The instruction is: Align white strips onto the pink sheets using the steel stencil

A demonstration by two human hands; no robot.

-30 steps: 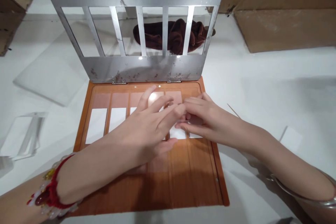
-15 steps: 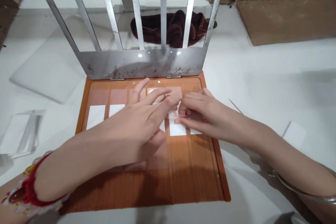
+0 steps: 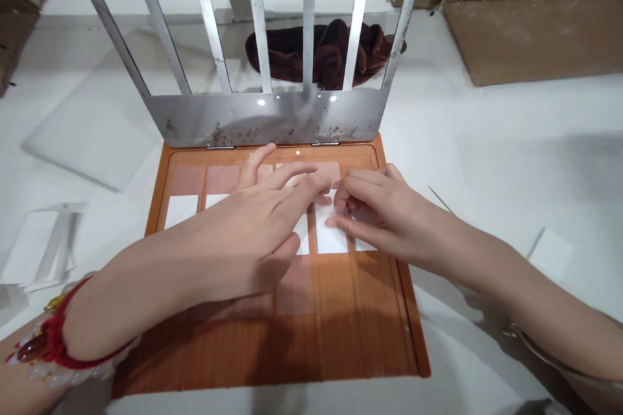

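Note:
An orange slotted board (image 3: pixel 341 331) lies on the white table, with a hinged metal frame (image 3: pixel 272 118) of vertical bars standing open at its far edge. Several white cards (image 3: pixel 331 237) lie side by side in the board's slots. My left hand (image 3: pixel 263 227) rests flat over the middle cards, fingers stretched out and spread. My right hand (image 3: pixel 374 214) lies beside it on the right cards, its fingers together and curled, fingertips pressing a white card near the left hand's fingertips.
A dark brown cloth (image 3: pixel 331 52) lies behind the metal frame. Clear plastic sheets (image 3: pixel 92 136) and a clear block (image 3: pixel 43 249) sit to the left. A white card (image 3: pixel 552 253) and a thin stick (image 3: pixel 440 198) lie to the right. Cardboard boxes (image 3: pixel 530 32) stand at the back right.
Both hands have stayed on the cards, shifting slightly toward the frame. More of the white cards below my fingers now shows. The view has tilted a little.

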